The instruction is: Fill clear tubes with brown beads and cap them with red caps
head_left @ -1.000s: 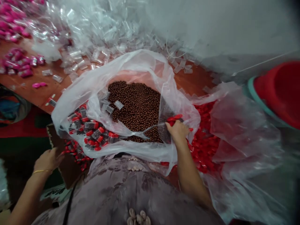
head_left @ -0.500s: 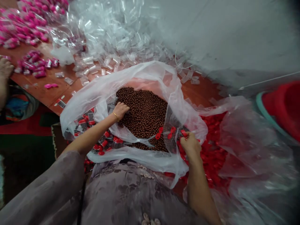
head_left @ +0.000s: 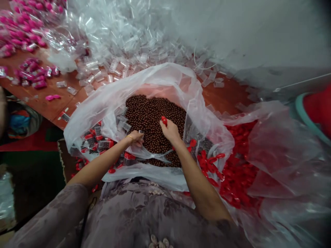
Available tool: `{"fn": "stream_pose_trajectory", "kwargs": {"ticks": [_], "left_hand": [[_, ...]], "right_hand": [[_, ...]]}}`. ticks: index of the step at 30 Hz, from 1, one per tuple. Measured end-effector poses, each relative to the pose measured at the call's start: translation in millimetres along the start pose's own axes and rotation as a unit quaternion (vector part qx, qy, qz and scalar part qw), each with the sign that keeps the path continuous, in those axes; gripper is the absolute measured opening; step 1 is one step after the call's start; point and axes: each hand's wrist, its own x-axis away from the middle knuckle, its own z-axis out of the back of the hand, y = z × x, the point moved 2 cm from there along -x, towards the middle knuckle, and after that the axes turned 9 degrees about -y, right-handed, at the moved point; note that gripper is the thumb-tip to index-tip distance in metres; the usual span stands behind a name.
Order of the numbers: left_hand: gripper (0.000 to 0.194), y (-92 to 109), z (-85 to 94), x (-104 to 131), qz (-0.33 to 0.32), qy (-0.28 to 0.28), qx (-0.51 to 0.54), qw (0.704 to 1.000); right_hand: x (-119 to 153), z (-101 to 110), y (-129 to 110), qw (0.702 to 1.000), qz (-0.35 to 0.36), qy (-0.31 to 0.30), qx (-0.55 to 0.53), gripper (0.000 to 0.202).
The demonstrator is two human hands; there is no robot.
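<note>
Brown beads (head_left: pixel 155 106) fill a white plastic bag (head_left: pixel 165 74) in front of me. My left hand (head_left: pixel 136 138) is closed on a small clear container (head_left: pixel 141 132) over the left part of the beads. Pinched in my right hand (head_left: pixel 170 131) is a red cap (head_left: pixel 164 120), above the middle of the beads. Empty clear containers (head_left: pixel 122 122) lie at the beads' left edge. Filled containers with red caps (head_left: pixel 104 143) are gathered on the left of the bag. More red caps (head_left: pixel 209 163) lie on its right side.
Many clear containers (head_left: pixel 116 38) are heaped at the back. Pink-capped containers (head_left: pixel 31 74) lie at the left on the red-brown surface (head_left: pixel 74 103). A larger bag of red caps (head_left: pixel 239 165) and a red tub (head_left: pixel 317 110) are at the right. Part of another person shows at the left edge.
My right hand has moved left from the caps to above the beads, bringing a red cap. My left hand has shifted down and slightly right, a container now in its fingers.
</note>
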Motion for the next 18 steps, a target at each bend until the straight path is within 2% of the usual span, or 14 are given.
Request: {"fn": "stream_pose_trajectory", "kwargs": {"ticks": [2,4,6,9,11,13,15,18], "left_hand": [[0.017,2,-0.7,-6,0.006,-0.003,0.019,1.0],[0.016,5,-1.2,-11,0.0,0.006,0.038,0.999],[0.016,8,-2.2,-16,-0.025,0.023,0.055,0.998],[0.02,9,-6.6,-20,-0.081,0.049,0.078,0.992],[0.027,7,-11.9,-19,-0.114,0.059,0.092,0.987],[0.035,6,-18.4,-15,-0.177,0.044,0.107,0.977],[0.037,7,-24.6,-10,-0.278,0.004,0.113,0.954],[0.035,13,-32.1,-1,-0.412,-0.064,0.085,0.905]], "right_hand": [[-28,-16,-12,0.998,0.057,-0.03,0.001,0.027],[-45,-34,-20,0.993,0.095,-0.073,0.008,0.024],[-48,-49,-25,0.986,0.128,-0.107,0.022,0.024],[-36,-61,-24,0.979,0.151,-0.133,0.013,0.024],[-22,-59,-17,0.981,0.125,-0.143,-0.046,0.025],[-6,-49,-10,0.976,0.095,-0.121,-0.152,0.027],[11,-33,-5,0.961,0.069,-0.058,-0.26,0.029],[38,-9,3,0.941,-0.002,0.032,-0.337,0.032]]}}
